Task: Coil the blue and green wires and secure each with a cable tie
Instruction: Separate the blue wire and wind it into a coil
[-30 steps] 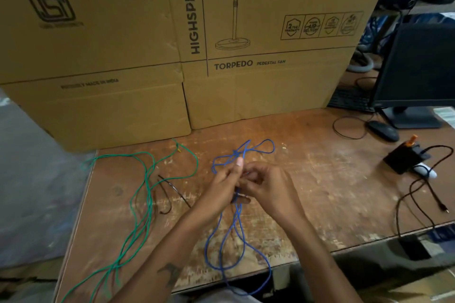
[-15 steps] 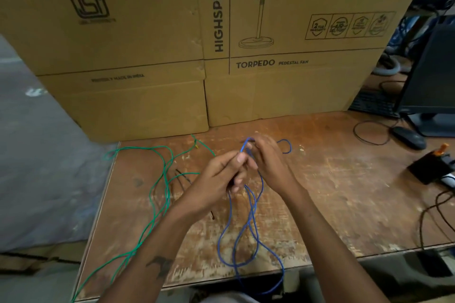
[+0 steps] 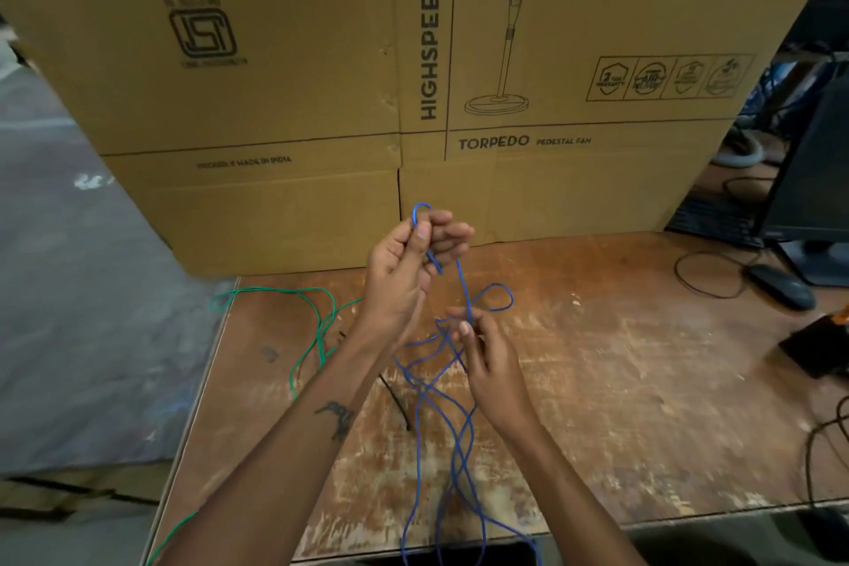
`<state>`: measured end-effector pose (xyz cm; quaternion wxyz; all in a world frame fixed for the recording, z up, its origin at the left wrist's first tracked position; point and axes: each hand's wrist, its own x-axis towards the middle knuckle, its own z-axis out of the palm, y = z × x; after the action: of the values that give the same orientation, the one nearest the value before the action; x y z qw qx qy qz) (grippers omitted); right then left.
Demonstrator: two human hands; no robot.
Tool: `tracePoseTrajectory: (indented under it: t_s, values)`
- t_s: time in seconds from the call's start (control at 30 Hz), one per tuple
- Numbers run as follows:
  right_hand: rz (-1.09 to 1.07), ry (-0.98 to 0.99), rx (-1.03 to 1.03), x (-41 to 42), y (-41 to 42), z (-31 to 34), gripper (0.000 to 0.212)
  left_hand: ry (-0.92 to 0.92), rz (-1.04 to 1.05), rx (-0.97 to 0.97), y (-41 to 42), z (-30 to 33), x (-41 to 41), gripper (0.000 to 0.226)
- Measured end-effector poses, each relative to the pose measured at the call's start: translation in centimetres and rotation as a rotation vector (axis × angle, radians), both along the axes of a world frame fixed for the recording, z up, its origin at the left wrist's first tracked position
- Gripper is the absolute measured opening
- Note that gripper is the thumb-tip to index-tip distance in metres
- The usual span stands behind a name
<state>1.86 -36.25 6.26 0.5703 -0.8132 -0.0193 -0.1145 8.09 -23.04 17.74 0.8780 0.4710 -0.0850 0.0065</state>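
Left hand: the left hand point(image 3: 404, 262) is raised above the far middle of the counter point(image 3: 620, 381), its fingers curled round a small bend of the blue wire point(image 3: 461, 432), thumb pressed against the strand; a short loop pokes out above the fingers. It likely serves as the anchor round which turns can be gathered.

Right hand: the right hand point(image 3: 487, 358) sits nearer and lower, pinching a strand of the same wire between thumb and fingertips, apparently to guide slack upward.

Blue wire: one strand runs taut between the two hands; a loose loop lies on the counter just right of the right hand, and the rest trails in crossing strands toward the near edge and over it. No tidy coil is formed yet.

Green wire: the green wire point(image 3: 317, 326) lies untouched on the left side of the counter, one end dropping off the near left edge.

Cable tie: a thin dark strip point(image 3: 395, 400), probably a cable tie, rests on the counter between the forearms, within easy reach.

Backdrop: large cardboard boxes point(image 3: 275, 83) printed for a pedestal fan stand along the far edge; a mouse point(image 3: 781, 287) and monitor point(image 3: 813, 179) sit far right.
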Motion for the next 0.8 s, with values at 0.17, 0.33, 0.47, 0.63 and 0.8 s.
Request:
tracePoseTrajectory:
  t_s: [0.17,0.33,0.47,0.63,0.8]
  values:
    - [0.106,-0.079,-0.092,-1.2,-0.1,2.2,0.039,0.067,0.018,-0.230,-1.2,1.7,1.5,0.031]
    - [0.082,-0.023,-0.256,-2.2,-1.5,2.7,0.039,0.108,0.012,-0.330,-2.0,3.2,1.0,0.030]
    - [0.170,0.039,-0.383,-4.6,-2.8,3.8,0.047,0.050,0.045,-0.252,-1.8,3.1,0.5,0.028]
    - [0.215,0.117,-0.338,-8.2,-3.5,6.1,0.029,0.078,0.091,-0.231,-1.9,-0.2,-0.1,0.028]
    - [0.213,0.108,-0.479,-9.3,-2.7,6.0,0.011,0.116,0.164,-0.278,-2.5,-2.8,-0.8,0.033]
